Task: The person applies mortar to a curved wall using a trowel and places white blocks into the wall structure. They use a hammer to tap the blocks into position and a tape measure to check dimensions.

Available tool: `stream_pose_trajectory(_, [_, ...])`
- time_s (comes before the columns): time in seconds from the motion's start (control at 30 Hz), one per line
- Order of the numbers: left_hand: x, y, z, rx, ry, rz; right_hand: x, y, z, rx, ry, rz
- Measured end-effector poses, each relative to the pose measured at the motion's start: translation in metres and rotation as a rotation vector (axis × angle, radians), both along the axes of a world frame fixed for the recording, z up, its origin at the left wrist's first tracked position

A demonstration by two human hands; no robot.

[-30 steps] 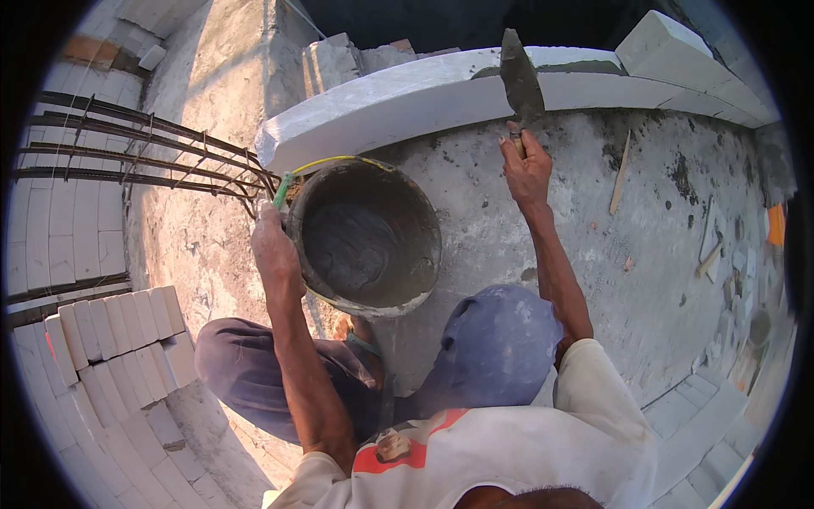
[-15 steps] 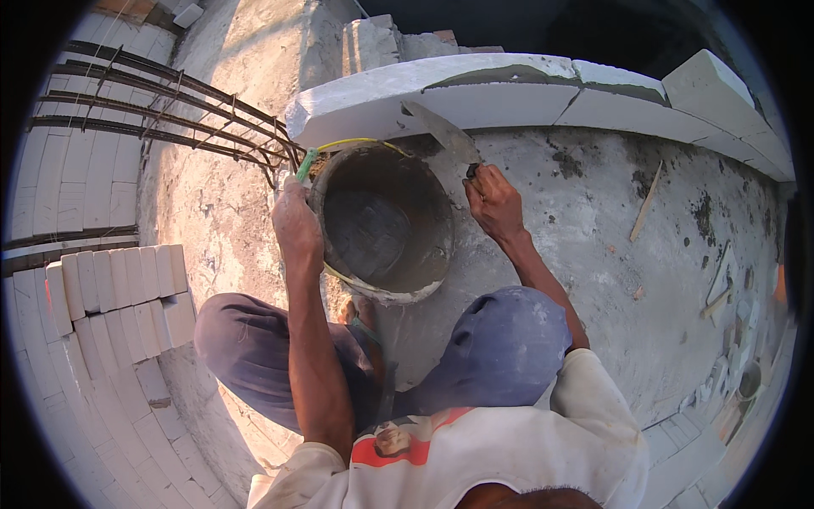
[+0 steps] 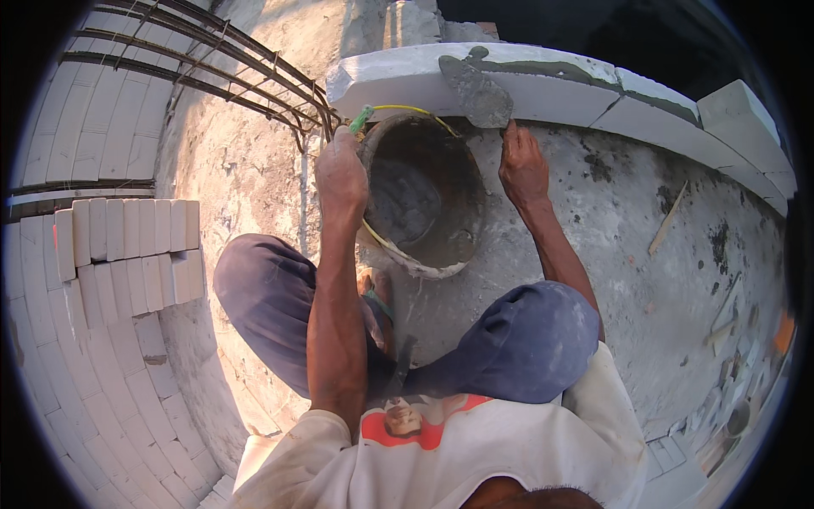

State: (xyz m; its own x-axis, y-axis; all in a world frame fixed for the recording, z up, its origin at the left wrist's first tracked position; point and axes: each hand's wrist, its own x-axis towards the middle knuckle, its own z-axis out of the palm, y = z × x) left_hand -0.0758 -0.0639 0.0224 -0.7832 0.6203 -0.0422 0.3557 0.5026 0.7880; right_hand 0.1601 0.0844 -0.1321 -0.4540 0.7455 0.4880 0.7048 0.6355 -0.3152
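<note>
My left hand (image 3: 342, 174) is closed around the green grip (image 3: 362, 117) at the end of a yellow bucket handle (image 3: 407, 108). Just right of it stands a round, dark bucket (image 3: 465, 199) with a mortar-crusted rim and wet grey mortar (image 3: 405, 199) in its bottom. In my right hand (image 3: 524, 165), fingers closed, is a trowel (image 3: 487, 97); its handle is mostly hidden by the hand. The grey-coated blade lies over the top edge of a low white block wall (image 3: 390, 81), at the left end of a grey mortar strip (image 3: 560, 69).
Steel reinforcing bars (image 3: 229, 64) jut in from the upper left, ending near the bucket. White blocks (image 3: 127, 229) are stacked at left. A thin wooden strip (image 3: 668, 219) lies on the rough concrete floor (image 3: 585, 220) at right. Beyond the wall is a dark area (image 3: 585, 30).
The trowel has moved from beside the bucket up onto the wall's top edge, where grey mortar now shows around its blade. My left hand keeps its grip. The whole view has shifted slightly.
</note>
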Motion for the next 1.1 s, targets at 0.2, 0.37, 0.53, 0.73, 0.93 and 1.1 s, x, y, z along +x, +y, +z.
stream_pose_trajectory(0.2, [-0.001,0.000,-0.001,-0.002,-0.045,0.015,0.058,-0.059,0.016,-0.314,0.083,0.232])
stream_pose_trajectory(0.37, [0.008,-0.003,-0.006,0.023,0.057,-0.102,0.064,-0.083,0.033,-0.492,-0.201,0.302])
stream_pose_trajectory(0.53, [0.022,0.010,-0.006,-0.014,0.043,-0.177,0.035,-0.096,0.047,-0.275,-0.699,0.349])
stream_pose_trajectory(0.73, [-0.006,0.010,-0.028,0.112,0.453,-0.185,0.041,-0.095,0.085,-0.407,-0.875,0.658])
stream_pose_trajectory(0.93, [0.000,0.017,-0.024,0.111,0.219,-0.084,0.058,-0.076,0.057,-0.969,-0.420,0.892])
stream_pose_trajectory(1.1, [0.008,0.019,-0.002,-0.056,0.053,-0.066,0.067,-0.111,0.035,-1.853,0.189,0.519])
